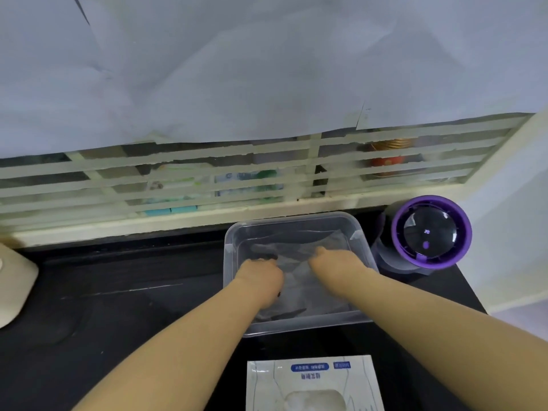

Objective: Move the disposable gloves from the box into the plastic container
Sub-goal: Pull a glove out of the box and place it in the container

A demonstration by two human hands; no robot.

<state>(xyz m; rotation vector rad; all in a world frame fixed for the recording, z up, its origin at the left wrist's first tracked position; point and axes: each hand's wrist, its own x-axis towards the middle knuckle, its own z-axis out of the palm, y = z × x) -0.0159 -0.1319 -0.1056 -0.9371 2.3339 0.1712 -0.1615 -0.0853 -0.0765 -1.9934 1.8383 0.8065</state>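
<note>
My left hand (261,275) and right hand (336,262) are touching clear gloves (296,251) inside the plastic container (292,218). My fingers are hiding, so I cannot tell their grip.

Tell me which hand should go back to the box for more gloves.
Left, probably. The left hand sits by the near wall of the container, closest to the box; the right hand is deeper in, on the gloves, and could hold them down.

Clear plastic container (296,221) on dark counter (133,307). Left hand (261,275) and right hand (335,260) inside it, on crumpled transparent gloves (296,250); fingers blurred. Glove box (311,378) just in front. Purple round device (431,232) beside container's right.
</note>
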